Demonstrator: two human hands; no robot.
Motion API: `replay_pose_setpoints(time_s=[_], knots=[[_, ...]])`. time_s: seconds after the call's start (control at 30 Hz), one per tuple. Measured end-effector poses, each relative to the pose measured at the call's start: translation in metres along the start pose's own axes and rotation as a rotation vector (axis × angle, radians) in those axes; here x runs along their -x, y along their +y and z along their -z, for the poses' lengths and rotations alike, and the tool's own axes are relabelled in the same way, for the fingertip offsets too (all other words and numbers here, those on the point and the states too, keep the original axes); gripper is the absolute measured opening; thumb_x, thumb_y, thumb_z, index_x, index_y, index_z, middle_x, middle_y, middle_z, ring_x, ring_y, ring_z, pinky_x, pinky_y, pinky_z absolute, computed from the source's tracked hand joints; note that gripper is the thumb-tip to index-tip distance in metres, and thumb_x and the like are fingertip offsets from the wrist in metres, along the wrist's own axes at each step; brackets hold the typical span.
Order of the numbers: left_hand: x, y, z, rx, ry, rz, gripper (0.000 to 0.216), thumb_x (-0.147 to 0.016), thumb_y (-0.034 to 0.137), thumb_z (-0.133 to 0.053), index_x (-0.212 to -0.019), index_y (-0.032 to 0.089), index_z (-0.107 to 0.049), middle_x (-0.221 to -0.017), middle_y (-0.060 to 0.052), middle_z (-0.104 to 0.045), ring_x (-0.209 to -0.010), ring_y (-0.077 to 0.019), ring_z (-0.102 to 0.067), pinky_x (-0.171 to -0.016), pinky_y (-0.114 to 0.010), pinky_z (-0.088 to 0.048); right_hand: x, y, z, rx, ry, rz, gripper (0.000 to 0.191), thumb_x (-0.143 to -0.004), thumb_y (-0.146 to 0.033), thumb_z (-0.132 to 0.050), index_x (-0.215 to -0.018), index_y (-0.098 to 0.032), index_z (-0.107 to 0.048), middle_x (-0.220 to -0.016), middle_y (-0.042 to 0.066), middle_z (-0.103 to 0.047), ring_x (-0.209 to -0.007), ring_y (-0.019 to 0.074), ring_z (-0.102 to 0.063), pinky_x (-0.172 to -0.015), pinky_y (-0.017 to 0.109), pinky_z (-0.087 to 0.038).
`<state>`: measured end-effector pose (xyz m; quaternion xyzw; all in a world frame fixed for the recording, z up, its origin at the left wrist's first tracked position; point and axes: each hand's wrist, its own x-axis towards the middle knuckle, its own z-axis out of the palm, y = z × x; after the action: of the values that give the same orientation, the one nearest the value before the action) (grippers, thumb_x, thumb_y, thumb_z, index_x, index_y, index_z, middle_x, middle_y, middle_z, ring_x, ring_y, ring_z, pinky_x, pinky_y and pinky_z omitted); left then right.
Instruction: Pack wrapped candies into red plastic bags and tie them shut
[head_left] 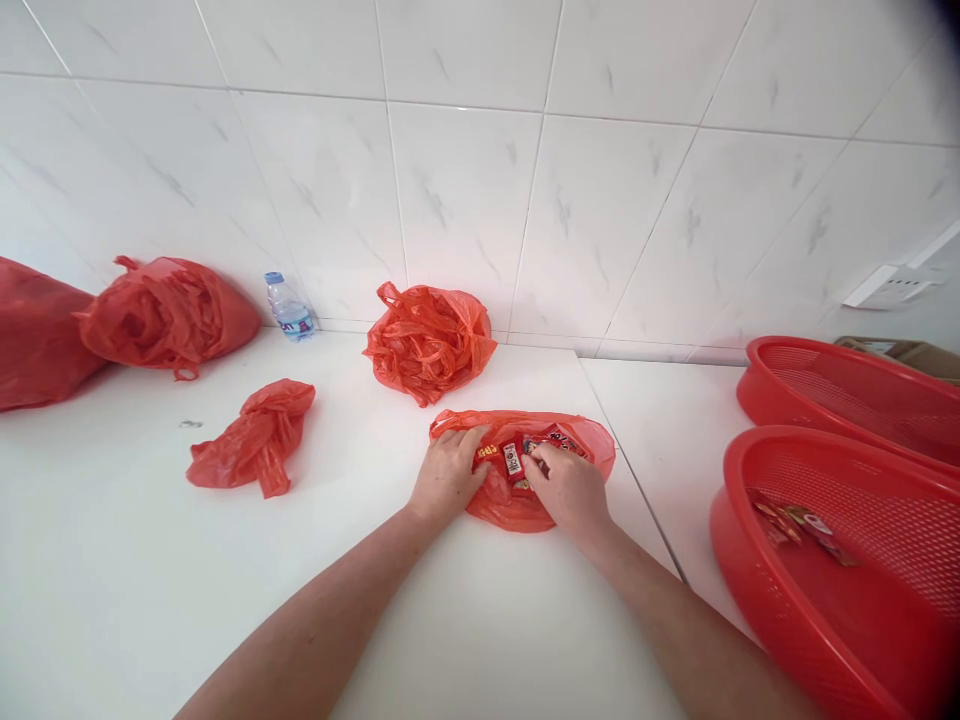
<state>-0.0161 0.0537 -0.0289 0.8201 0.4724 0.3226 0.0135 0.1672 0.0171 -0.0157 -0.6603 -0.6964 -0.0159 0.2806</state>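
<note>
A red plastic bag (510, 515) lies open on the white table in front of me, with several small red printed packets (512, 459) inside its mouth. My left hand (448, 470) is at the bag's left side, its fingers curled over the plastic beside the packets. From the right, my right hand (568, 488) reaches into the mouth, thumb and fingertips closed at a packet with dark and white print (534, 442). The fingertips of both hands are partly hidden among plastic and packets.
A bag of crumpled red bags (431, 345) sits behind, a loose red bag (251, 440) to the left. Fuller red bags (172, 310) and a water bottle (289, 308) stand near the tiled wall. Red baskets (765, 600) fill the right; the nearer holds a few packets (802, 525).
</note>
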Motion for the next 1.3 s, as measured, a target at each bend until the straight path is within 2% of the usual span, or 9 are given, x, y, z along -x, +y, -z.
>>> replay_pose_setpoints(time_s=[0.2,0.4,0.5,0.57,0.63,0.73,0.9,1.07,1.3], knots=[[0.002,0.002,0.0,0.052,0.038,0.033,0.046,-0.073,0.01,-0.052,-0.118,0.019,-0.046,-0.1,-0.007,-0.062,-0.093,-0.0228,-0.059,-0.079,-0.037,-0.051,0.001,-0.003,-0.003,0.053,-0.051,0.148,0.025,-0.085,-0.026,-0.049,-0.064,-0.019,-0.06,-0.063,0.0,-0.063,-0.063,0.0123,-0.057,-0.054,0.023,-0.03],[0.004,0.005,0.003,0.213,0.04,0.056,0.05,-0.077,0.007,-0.047,-0.124,0.023,-0.041,-0.106,-0.005,-0.059,-0.098,-0.0198,-0.058,-0.082,-0.035,-0.051,0.002,-0.005,-0.005,0.038,-0.018,0.166,0.022,-0.083,-0.019,-0.05,-0.063,-0.02,-0.059,-0.06,-0.002,-0.061,-0.061,0.0117,-0.056,-0.056,0.023,-0.035],[0.005,0.006,0.003,0.277,0.025,0.041,0.052,-0.078,0.006,-0.046,-0.127,0.022,-0.04,-0.108,-0.006,-0.059,-0.101,-0.02,-0.057,-0.086,-0.037,-0.051,0.003,-0.005,-0.007,-0.013,0.06,0.199,0.014,-0.084,-0.019,-0.051,-0.083,-0.021,-0.065,-0.073,-0.001,-0.064,-0.069,0.0126,-0.059,-0.06,0.023,-0.04],[0.005,0.007,0.003,0.31,0.007,0.003,0.051,-0.079,0.006,-0.044,-0.127,0.022,-0.041,-0.11,-0.006,-0.059,-0.103,-0.0195,-0.057,-0.089,-0.038,-0.05,0.004,-0.005,-0.007,-0.046,0.11,0.222,0.022,-0.084,-0.02,-0.052,-0.103,-0.021,-0.063,-0.089,0.002,-0.065,-0.078,0.0141,-0.061,-0.065,0.024,-0.044],[0.006,0.008,0.003,0.345,-0.019,-0.047,0.049,-0.08,0.005,-0.042,-0.126,0.023,-0.043,-0.113,-0.005,-0.059,-0.105,-0.0187,-0.056,-0.092,-0.038,-0.049,0.004,-0.005,-0.007,-0.081,0.115,0.244,0.03,-0.084,-0.019,-0.051,-0.113,-0.02,-0.059,-0.101,0.005,-0.063,-0.086,0.0155,-0.061,-0.068,0.025,-0.047],[0.008,0.011,0.002,0.389,-0.048,-0.075,0.044,-0.082,0.005,-0.041,-0.123,0.023,-0.046,-0.114,-0.005,-0.061,-0.105,-0.0176,-0.057,-0.091,-0.038,-0.05,0.003,-0.004,-0.006,-0.143,0.061,0.273,0.022,-0.087,-0.018,-0.047,-0.102,-0.022,-0.063,-0.099,0.005,-0.063,-0.087,0.0158,-0.061,-0.069,0.026,-0.049],[0.007,0.012,0.003,0.487,-0.004,0.054,0.042,-0.082,0.013,-0.05,-0.123,0.022,-0.048,-0.114,-0.005,-0.062,-0.096,-0.0175,-0.06,-0.084,-0.035,-0.053,0.004,-0.003,-0.006,-0.21,0.045,0.254,0.013,-0.085,-0.016,-0.048,-0.085,-0.02,-0.061,-0.089,0.004,-0.061,-0.078,0.0145,-0.06,-0.064,0.026,-0.048],[0.003,0.008,0.008,0.476,0.0,0.069,0.02,-0.088,0.02,-0.047,-0.096,0.022,-0.065,-0.091,-0.003,-0.067,-0.089,-0.0175,-0.06,-0.082,-0.034,-0.05,0.003,-0.004,-0.006,-0.251,0.059,0.272,0.011,-0.085,-0.015,-0.049,-0.081,-0.019,-0.058,-0.086,0.003,-0.06,-0.077,0.0132,-0.059,-0.064,0.024,-0.046],[0.002,0.009,0.009,0.421,-0.02,0.036,0.017,-0.086,0.015,-0.045,-0.079,0.019,-0.06,-0.076,0.0,-0.061,-0.075,-0.014,-0.055,-0.072,-0.029,-0.046,0.003,-0.005,-0.004,-0.268,0.024,0.284,0.015,-0.085,-0.013,-0.045,-0.08,-0.019,-0.057,-0.085,0.003,-0.059,-0.072,0.0121,-0.057,-0.06,0.022,-0.044]])
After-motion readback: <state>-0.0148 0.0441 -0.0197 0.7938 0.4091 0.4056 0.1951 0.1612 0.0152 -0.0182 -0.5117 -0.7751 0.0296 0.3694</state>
